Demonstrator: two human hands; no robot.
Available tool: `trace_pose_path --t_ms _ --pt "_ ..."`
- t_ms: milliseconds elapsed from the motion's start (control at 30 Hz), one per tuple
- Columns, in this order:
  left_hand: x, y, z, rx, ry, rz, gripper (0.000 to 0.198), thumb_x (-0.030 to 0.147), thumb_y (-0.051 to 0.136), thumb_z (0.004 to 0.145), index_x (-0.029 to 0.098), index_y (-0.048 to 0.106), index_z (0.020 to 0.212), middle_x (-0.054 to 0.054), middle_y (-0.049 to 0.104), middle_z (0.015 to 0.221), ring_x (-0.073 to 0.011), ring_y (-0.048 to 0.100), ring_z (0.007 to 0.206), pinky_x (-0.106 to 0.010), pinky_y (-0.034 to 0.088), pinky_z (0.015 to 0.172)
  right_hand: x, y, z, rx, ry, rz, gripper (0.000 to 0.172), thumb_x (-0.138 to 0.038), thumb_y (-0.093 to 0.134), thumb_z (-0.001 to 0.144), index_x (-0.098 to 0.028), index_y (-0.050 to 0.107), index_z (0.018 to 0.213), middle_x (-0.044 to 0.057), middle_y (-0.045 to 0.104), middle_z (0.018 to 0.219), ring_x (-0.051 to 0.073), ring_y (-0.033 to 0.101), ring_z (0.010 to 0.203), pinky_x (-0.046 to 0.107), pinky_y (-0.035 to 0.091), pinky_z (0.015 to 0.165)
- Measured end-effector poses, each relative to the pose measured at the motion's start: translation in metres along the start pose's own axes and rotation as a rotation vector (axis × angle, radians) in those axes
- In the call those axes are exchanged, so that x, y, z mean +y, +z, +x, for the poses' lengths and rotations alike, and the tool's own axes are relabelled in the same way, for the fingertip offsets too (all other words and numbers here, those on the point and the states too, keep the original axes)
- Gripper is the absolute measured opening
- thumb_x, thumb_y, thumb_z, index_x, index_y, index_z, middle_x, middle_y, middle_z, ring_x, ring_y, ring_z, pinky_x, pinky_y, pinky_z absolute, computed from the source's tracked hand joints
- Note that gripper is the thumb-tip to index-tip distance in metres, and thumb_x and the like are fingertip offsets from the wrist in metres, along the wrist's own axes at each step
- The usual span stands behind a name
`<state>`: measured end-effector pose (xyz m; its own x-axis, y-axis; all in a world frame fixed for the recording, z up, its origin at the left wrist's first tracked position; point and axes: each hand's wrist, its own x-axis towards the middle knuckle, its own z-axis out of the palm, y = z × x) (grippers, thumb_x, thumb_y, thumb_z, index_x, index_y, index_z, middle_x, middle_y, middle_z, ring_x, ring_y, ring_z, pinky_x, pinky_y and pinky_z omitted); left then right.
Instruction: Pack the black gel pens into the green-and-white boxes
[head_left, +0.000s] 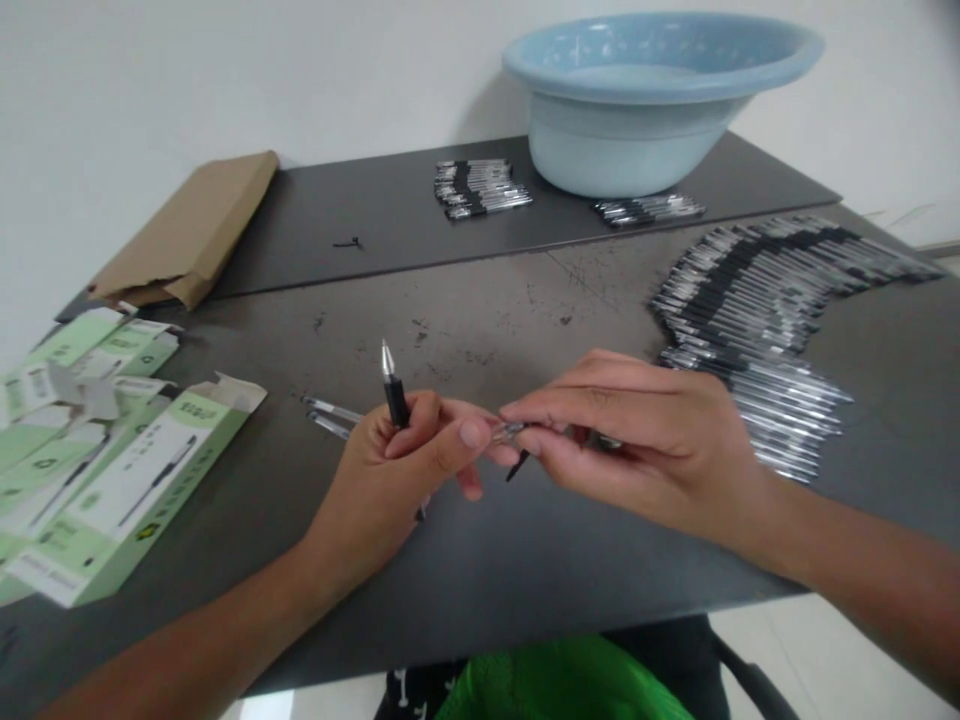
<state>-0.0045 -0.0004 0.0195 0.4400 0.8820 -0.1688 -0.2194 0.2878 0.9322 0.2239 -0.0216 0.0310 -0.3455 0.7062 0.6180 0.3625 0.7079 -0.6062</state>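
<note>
My left hand (409, 450) is closed round a pen (395, 385), its silver cone tip pointing up and its black grip rising from between the fingers. Its thumb and a fingertip pinch one end of a thin, shiny pen part (513, 429). From the other side my right hand (637, 430) pinches the same part between thumb and fingers, so both hands meet at the middle. A dark pointed piece (517, 465) sticks out below the right fingertips; most of what this hand holds is hidden. Behind my left hand two clear pens (330, 412) lie on the table.
At the left are several green-and-white pen boxes (142, 490), and behind them a brown paper bag (191, 225). Rows of clear pens (750, 290) lie at the right. More pen bundles (480, 188) lie farther back near a blue basin (622, 140). Black scraps dot the dark table (480, 285).
</note>
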Motion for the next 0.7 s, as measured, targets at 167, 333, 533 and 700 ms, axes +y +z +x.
trace_pose_path --t_ms 167,333,533,700 --pt "0.009 -0.001 -0.004 0.007 0.019 0.160 0.069 0.029 0.093 0.088 0.021 0.031 0.057 -0.008 0.088 0.093 -0.0157 0.079 0.068 -0.019 0.057 0.052 0.006 -0.011 0.005 -0.100 0.005 0.046 0.022 -0.018 0.074 0.105 -0.026 0.087 0.122 0.003 0.087 0.106 0.015 0.081 0.093 0.026 0.068 0.086" --pt "0.010 0.001 -0.005 0.046 0.052 0.233 0.069 0.027 0.094 0.085 0.021 0.032 0.056 -0.006 0.087 0.084 -0.0132 0.071 0.062 -0.022 0.058 0.057 0.008 -0.013 0.005 -0.111 0.099 0.167 0.025 -0.020 0.082 0.101 -0.029 0.087 0.124 0.001 0.089 0.107 0.015 0.083 0.092 0.024 0.070 0.083" --pt "0.002 0.000 -0.005 0.138 0.040 0.110 0.072 0.028 0.096 0.084 0.019 0.029 0.059 -0.003 0.089 0.096 -0.0134 0.076 0.075 -0.020 0.059 0.066 0.001 -0.007 0.002 0.096 0.379 0.318 0.025 -0.022 0.097 0.087 -0.034 0.091 0.107 -0.001 0.090 0.100 0.018 0.086 0.085 0.027 0.073 0.079" --pt "0.002 0.005 -0.009 0.131 0.046 0.133 0.072 0.027 0.096 0.083 0.019 0.029 0.057 -0.005 0.089 0.097 -0.0150 0.079 0.077 -0.020 0.059 0.065 -0.002 0.002 -0.001 0.084 0.331 0.365 0.033 -0.015 0.095 0.087 -0.038 0.089 0.111 -0.003 0.089 0.100 0.015 0.086 0.085 0.024 0.072 0.075"
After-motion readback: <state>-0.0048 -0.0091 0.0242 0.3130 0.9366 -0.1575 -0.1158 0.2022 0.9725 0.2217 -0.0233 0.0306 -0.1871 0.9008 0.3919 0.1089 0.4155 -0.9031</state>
